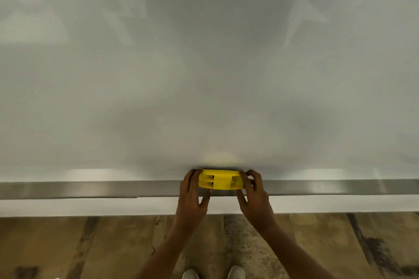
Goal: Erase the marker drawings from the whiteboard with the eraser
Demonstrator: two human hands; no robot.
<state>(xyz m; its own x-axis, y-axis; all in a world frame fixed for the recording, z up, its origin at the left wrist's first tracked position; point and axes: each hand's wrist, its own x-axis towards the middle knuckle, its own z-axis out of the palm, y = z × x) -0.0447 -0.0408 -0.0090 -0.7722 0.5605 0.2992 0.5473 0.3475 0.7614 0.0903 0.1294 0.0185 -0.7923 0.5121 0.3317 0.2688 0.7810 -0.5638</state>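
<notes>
The whiteboard (208, 70) fills the upper part of the head view; its surface looks plain grey-white, with no marker lines that I can make out. A yellow plastic eraser (221, 179) rests against the board's bottom edge, just above the metal tray (90, 189). My left hand (192, 197) grips the eraser's left end, fingers curled over its top and thumb below. My right hand (254, 195) grips its right end the same way. Both forearms reach up from the bottom of the frame.
The long metal tray runs the full width under the board, with a white strip (90, 207) below it. A wooden plank floor (90, 247) lies beneath. The tips of two white shoes (213, 273) show at the bottom edge.
</notes>
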